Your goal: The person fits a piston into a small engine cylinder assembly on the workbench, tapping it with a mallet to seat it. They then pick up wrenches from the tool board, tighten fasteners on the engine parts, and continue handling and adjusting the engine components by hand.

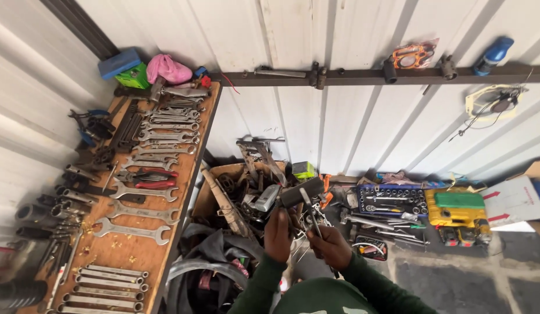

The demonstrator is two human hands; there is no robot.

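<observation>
Got my left hand (278, 235) with fingers clamped on a dark hammer-like tool (300, 192), right hand (329, 246) fingers closed round a thin metal rod (310, 212), both over the junk-filled cardboard box (214, 192). Wrenches (143, 212) line the wooden surface (122, 250) to my left, socket set (392, 200) on the floor to the right.

left hand (278, 234) grips hammer (300, 192) (dark head); right hand (329, 246) holds rod (312, 220)
</observation>
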